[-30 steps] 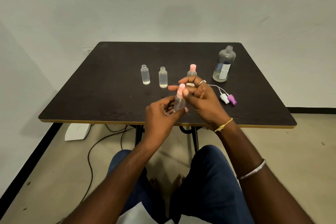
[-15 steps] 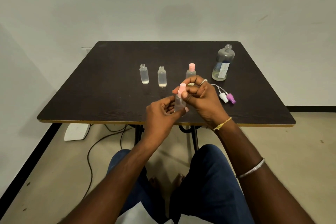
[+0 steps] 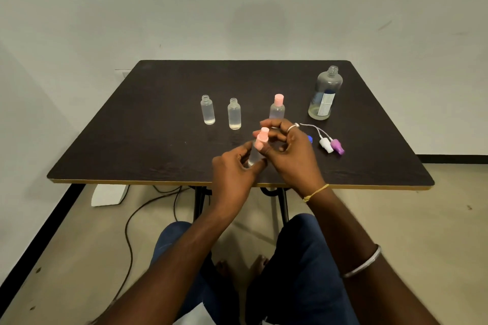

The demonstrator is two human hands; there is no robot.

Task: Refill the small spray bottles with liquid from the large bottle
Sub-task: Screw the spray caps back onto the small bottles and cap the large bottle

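Held thing: small clear plastic spray bottle (image 3: 253,158), in the air above the near edge of the dark square wooden table (image 3: 132,145), between both hands
Lower grip: the left hand (image 3: 233,170) grasps the bottle's lower body, with thumb and fingers curled round it from the near left
Upper grip: the right hand (image 3: 293,152) pinches the pink plastic spray cap (image 3: 262,136) on the neck, fingertips closed on it from the right
Axis: the bottle is near upright, its top tipped slightly to the right; the cap lies straight up this axis from the left hand's hold, so any twist turns about that line
Step, as I judge it: turning the cap on the neck; on or off, I cannot tell
Standing behind: pink-capped small clear bottle (image 3: 277,109) just beyond the right hand; uncapped small clear bottle (image 3: 234,115) and second uncapped small clear bottle (image 3: 208,113) further left, liquid in each
Source: large clear labelled bottle (image 3: 325,95), open-necked, far right, liquid low
Loose heads: white spray head (image 3: 326,144) and purple spray head (image 3: 338,146) lie on the table, nearer the right hand
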